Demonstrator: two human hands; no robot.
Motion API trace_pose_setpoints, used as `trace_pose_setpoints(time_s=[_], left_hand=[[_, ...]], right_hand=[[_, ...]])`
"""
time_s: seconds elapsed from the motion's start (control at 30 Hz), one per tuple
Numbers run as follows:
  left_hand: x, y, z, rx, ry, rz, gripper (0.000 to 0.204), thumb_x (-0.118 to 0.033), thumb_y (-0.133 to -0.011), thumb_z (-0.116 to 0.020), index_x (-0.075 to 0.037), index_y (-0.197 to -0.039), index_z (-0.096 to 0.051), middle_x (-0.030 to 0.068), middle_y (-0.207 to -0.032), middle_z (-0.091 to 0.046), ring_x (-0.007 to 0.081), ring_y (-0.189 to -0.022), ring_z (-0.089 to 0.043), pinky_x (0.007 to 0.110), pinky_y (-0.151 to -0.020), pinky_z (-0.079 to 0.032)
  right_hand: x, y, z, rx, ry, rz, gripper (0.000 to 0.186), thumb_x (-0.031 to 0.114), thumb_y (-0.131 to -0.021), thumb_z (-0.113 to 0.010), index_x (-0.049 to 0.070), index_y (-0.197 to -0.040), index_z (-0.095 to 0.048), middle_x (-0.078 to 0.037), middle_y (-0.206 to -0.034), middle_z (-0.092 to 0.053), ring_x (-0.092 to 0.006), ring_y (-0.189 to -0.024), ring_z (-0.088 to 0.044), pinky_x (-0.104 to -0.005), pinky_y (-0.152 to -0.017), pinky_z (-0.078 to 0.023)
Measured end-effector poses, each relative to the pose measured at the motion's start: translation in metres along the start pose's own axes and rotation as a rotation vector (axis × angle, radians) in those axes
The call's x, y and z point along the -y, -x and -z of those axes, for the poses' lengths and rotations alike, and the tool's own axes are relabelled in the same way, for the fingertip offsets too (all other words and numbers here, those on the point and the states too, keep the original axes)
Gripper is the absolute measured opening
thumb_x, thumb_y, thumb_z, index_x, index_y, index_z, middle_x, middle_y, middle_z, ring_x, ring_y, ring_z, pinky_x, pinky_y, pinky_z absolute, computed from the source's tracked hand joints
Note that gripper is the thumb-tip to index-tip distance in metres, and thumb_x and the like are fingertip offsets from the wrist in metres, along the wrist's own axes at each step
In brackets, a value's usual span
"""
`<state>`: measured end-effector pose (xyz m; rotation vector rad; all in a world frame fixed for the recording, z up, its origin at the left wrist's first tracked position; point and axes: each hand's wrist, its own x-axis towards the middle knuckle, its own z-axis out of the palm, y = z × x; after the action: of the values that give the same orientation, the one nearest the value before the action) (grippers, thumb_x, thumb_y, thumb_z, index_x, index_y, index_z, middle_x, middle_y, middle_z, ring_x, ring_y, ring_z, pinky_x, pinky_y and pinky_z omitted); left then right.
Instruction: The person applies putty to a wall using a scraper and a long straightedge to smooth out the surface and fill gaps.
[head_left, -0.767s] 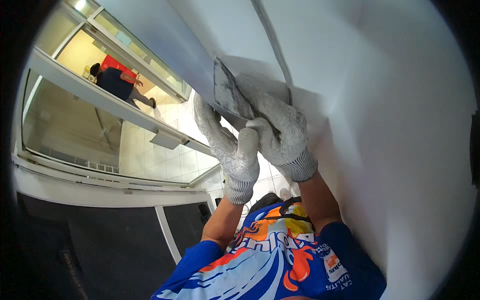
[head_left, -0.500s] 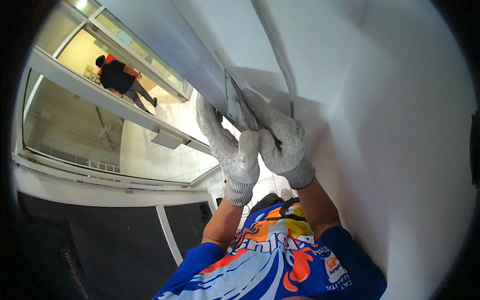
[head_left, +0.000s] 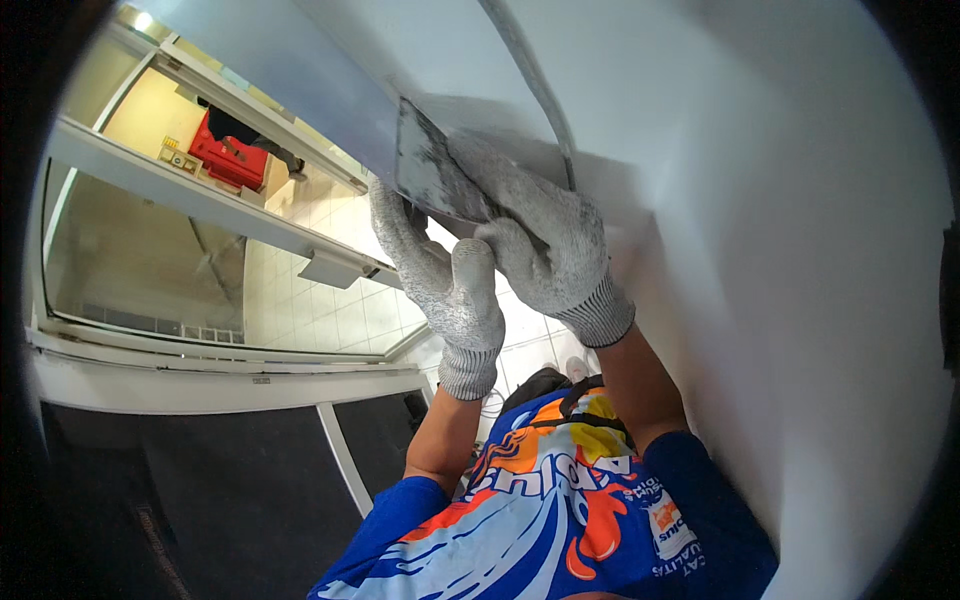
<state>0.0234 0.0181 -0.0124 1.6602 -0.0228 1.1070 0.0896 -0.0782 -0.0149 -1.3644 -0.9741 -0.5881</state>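
Both my hands are in speckled grey knit gloves. My right hand [head_left: 545,235] is closed on a flat, dark-smudged grey sanding pad [head_left: 430,160], held against the edge of the pale wall column [head_left: 340,100]. My left hand [head_left: 445,280] is just left of it, fingers reaching up beside the column edge and partly curled around something dark behind the pad, which I cannot make out. The pad hides part of the column edge, and a grey cable-like strip [head_left: 530,70] runs down the wall above my hands.
A glazed white-framed doorway [head_left: 200,240] stands at left over a tiled floor [head_left: 340,315]. Beyond it a person in dark clothing [head_left: 245,130] is by a red object [head_left: 225,160]. A dark panel [head_left: 170,480] is at lower left; a white wall [head_left: 820,300] curves along my right.
Both gloved hands and the pad have shifted up and to the left. The person beyond the doorway has moved and is now largely hidden behind the upper frame.
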Motion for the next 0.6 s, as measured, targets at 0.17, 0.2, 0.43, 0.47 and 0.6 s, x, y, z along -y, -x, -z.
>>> trace_pose_setpoints(time_s=[0.17, 0.2, 0.43, 0.47, 0.6], left_hand=[[-0.003, 0.007, -0.001, -0.029, -0.035, 0.024, 0.088, -0.016, -0.075, -0.057, 0.000, -0.151, -0.015, 0.0200, -0.148, -0.025, 0.0308, -0.138, -0.027, 0.043, -0.115, -0.019], [-0.005, 0.006, -0.003, -0.037, -0.056, 0.028, 0.088, -0.017, -0.076, -0.058, 0.000, -0.151, -0.015, 0.0197, -0.149, -0.025, 0.0309, -0.138, -0.027, 0.044, -0.115, -0.019], [0.008, 0.008, 0.005, -0.016, -0.061, -0.004, 0.086, -0.021, -0.078, -0.058, 0.000, -0.151, -0.017, 0.0194, -0.149, -0.025, 0.0310, -0.138, -0.028, 0.045, -0.114, -0.021], [0.007, 0.007, 0.003, -0.022, -0.059, -0.021, 0.086, -0.024, -0.079, -0.058, 0.000, -0.151, -0.017, 0.0191, -0.148, -0.025, 0.0310, -0.138, -0.028, 0.045, -0.114, -0.021], [0.004, 0.006, 0.005, -0.025, -0.130, 0.028, 0.086, -0.035, -0.081, -0.059, 0.001, -0.149, -0.020, 0.0178, -0.147, -0.027, 0.0306, -0.137, -0.029, 0.045, -0.114, -0.021]], right_hand=[[0.004, 0.012, 0.012, 0.100, 0.037, -0.014, 0.054, 0.023, -0.087, -0.066, 0.009, -0.137, -0.051, -0.010, -0.081, -0.063, -0.0230, -0.066, -0.062, -0.0376, -0.064, -0.052], [0.003, 0.013, 0.013, 0.124, 0.048, -0.049, 0.054, 0.023, -0.087, -0.066, 0.009, -0.137, -0.051, -0.010, -0.080, -0.063, -0.0232, -0.066, -0.062, -0.0377, -0.065, -0.052], [0.004, 0.000, 0.010, 0.076, -0.035, -0.008, 0.054, 0.022, -0.086, -0.067, 0.008, -0.136, -0.051, -0.009, -0.079, -0.063, -0.0248, -0.067, -0.061, -0.0378, -0.065, -0.052], [0.005, 0.006, 0.014, 0.124, 0.001, -0.027, 0.053, 0.022, -0.087, -0.066, 0.007, -0.136, -0.051, -0.010, -0.082, -0.065, -0.0253, -0.070, -0.063, -0.0376, -0.066, -0.053], [0.007, 0.011, 0.013, 0.116, -0.033, -0.076, 0.051, 0.021, -0.087, -0.066, 0.005, -0.134, -0.052, -0.014, -0.093, -0.068, -0.0263, -0.079, -0.068, -0.0364, -0.069, -0.055]])
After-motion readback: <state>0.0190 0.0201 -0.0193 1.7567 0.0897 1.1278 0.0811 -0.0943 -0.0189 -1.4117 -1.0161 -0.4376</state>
